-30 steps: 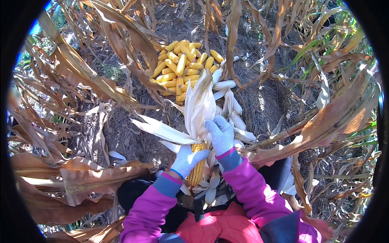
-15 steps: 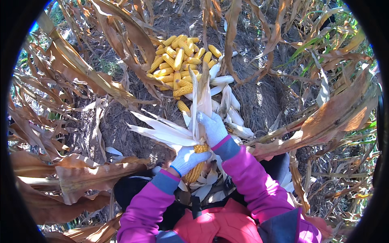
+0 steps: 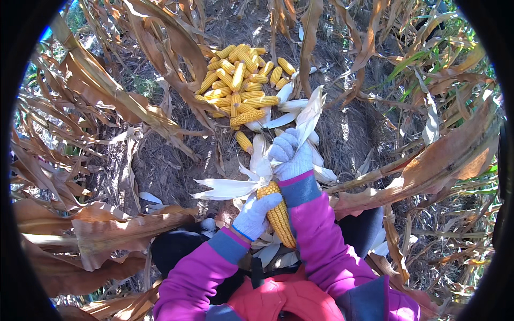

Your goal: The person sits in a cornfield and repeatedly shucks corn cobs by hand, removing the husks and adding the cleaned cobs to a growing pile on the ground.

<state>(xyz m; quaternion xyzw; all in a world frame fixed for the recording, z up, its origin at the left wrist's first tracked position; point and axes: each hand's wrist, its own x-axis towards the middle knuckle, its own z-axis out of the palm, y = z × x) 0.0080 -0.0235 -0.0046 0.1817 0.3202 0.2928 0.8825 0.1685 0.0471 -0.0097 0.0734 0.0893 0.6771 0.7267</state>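
Note:
My left hand (image 3: 254, 215), in a white knit glove, is closed round a yellow corn cob (image 3: 280, 218) with its bare tip pointing toward me. Pale husk leaves (image 3: 227, 189) fan out from the cob's far end, on the left side. My right hand (image 3: 292, 155), gloved the same way, is closed on the husk (image 3: 310, 115), which sticks up beyond its fingers. Beyond my hands lies a heap of bare yellow cobs (image 3: 237, 80), with one cob (image 3: 244, 142) apart on its near side.
White husks (image 3: 293, 106) lie on the soil right of the heap. Dry brown corn leaves (image 3: 115, 235) reach in from the left, and a long leaf (image 3: 417, 166) crosses from the right. Standing stalks (image 3: 96, 75) frame both sides. Loose husks lie between my legs.
My right hand has pulled the husk up and to the right. The cob in my left hand has shifted right and shows more of its kernels.

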